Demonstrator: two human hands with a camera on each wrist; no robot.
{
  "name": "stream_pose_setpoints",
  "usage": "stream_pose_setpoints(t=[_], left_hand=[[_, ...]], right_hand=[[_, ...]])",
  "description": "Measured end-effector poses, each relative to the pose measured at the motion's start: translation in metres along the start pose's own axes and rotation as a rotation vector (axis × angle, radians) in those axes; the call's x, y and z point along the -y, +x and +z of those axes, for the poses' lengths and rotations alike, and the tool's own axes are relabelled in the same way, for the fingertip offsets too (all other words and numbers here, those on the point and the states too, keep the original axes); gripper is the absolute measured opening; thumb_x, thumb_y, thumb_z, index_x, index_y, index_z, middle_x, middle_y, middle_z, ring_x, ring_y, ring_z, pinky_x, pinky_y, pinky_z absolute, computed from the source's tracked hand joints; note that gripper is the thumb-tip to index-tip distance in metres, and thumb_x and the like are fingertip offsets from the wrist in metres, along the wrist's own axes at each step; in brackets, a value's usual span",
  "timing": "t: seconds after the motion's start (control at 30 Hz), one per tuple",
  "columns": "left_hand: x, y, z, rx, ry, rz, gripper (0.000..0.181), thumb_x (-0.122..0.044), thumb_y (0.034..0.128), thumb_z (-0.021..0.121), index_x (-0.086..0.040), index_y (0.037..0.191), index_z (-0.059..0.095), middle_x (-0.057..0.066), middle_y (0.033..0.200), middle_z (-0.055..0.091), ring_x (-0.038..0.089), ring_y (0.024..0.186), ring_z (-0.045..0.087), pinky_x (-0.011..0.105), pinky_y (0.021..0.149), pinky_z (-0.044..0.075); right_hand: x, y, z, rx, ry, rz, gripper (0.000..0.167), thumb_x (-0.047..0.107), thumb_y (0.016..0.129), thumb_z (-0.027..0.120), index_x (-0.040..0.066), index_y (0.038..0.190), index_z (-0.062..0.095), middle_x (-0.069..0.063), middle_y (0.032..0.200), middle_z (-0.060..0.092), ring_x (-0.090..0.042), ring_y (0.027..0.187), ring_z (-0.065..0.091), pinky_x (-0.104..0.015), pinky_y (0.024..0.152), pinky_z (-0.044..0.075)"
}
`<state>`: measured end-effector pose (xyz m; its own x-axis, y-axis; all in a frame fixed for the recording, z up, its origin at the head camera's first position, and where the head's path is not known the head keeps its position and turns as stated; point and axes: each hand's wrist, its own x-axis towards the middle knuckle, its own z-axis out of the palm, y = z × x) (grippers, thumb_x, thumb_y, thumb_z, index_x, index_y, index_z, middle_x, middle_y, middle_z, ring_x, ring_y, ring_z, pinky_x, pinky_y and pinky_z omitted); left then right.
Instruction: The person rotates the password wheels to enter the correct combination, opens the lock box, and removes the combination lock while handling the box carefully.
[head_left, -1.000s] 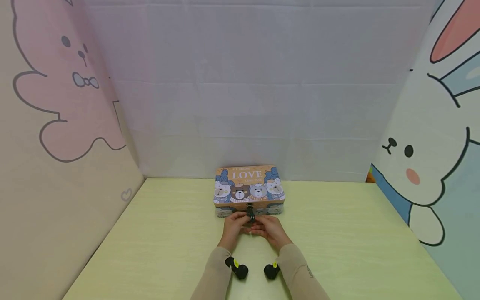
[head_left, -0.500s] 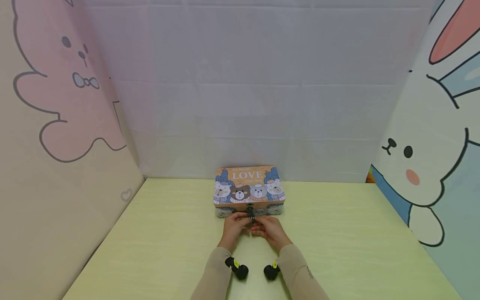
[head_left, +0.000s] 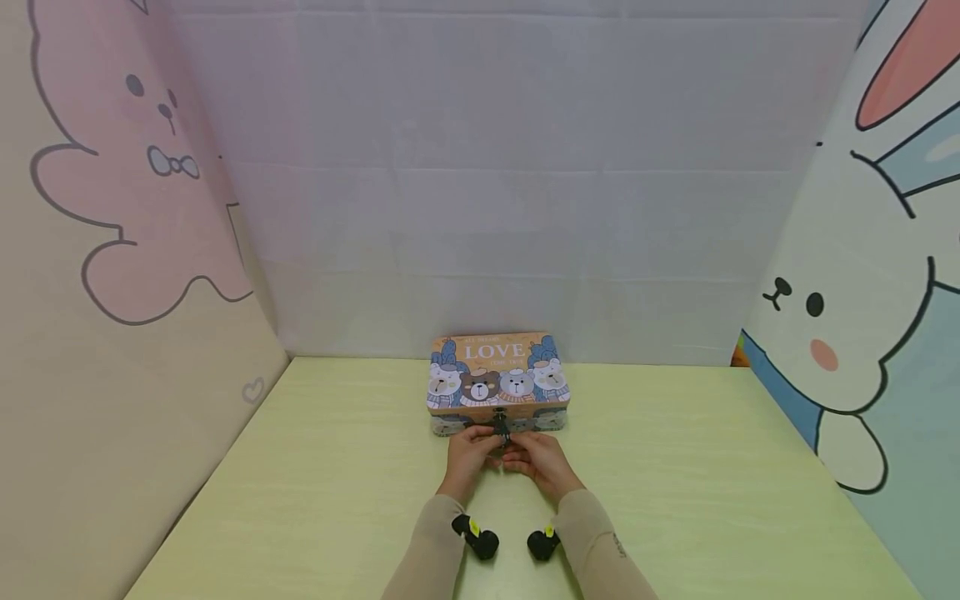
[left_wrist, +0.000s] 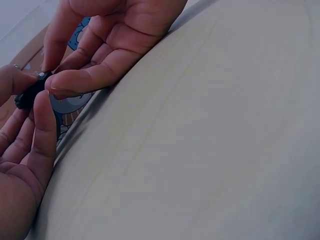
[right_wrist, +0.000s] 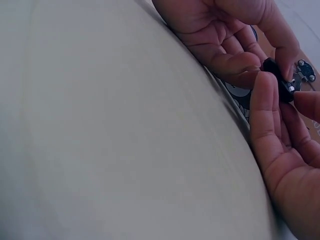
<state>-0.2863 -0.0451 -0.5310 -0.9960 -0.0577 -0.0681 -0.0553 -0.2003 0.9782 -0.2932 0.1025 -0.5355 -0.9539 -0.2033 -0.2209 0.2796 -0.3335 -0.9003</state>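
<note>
A tin box with bears and the word LOVE lies closed at the table's back, its front clasp facing the hands. At the clasp is a small black lock, also in the left wrist view and right wrist view. My left hand pinches its left side with thumb and fingers; my right hand pinches its right side. The fingertips hide part of the lock, and whether it is hooked through the clasp I cannot tell. Metal clasp parts show beside it in the right wrist view.
The pale yellow-green table stretches around the box. Behind the box hangs a white cloth. Side walls carry a pink animal on the left and a white rabbit on the right. Black wrist cameras sit between the sleeves.
</note>
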Motion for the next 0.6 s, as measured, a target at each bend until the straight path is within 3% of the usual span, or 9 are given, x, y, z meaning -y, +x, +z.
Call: stream_pose_setpoints(t=[0.17, 0.6], left_hand=[[0.01, 0.0061, 0.001, -0.035, 0.014, -0.008, 0.023, 0.003, 0.0843, 0.072, 0.013, 0.103, 0.065, 0.012, 0.083, 0.072, 0.011, 0.055, 0.061, 0.021, 0.047, 0.054], [0.0107, 0.0067, 0.0029, -0.066, 0.049, -0.007, 0.02, 0.001, 0.0857, 0.071, 0.012, 0.102, 0.066, 0.011, 0.082, 0.072, 0.01, 0.051, 0.061, 0.022, 0.047, 0.054]], right_hand=[[-0.0016, 0.0006, -0.0011, 0.005, 0.001, -0.011, 0.016, 0.003, 0.101, 0.05, -0.007, 0.099, 0.063, -0.009, 0.078, 0.065, -0.014, 0.067, 0.067, -0.027, 0.065, 0.06], [-0.0018, 0.0003, -0.001, 0.002, 0.005, -0.01, 0.016, 0.002, 0.101, 0.051, -0.006, 0.099, 0.064, -0.008, 0.077, 0.065, -0.014, 0.067, 0.067, -0.027, 0.065, 0.06]])
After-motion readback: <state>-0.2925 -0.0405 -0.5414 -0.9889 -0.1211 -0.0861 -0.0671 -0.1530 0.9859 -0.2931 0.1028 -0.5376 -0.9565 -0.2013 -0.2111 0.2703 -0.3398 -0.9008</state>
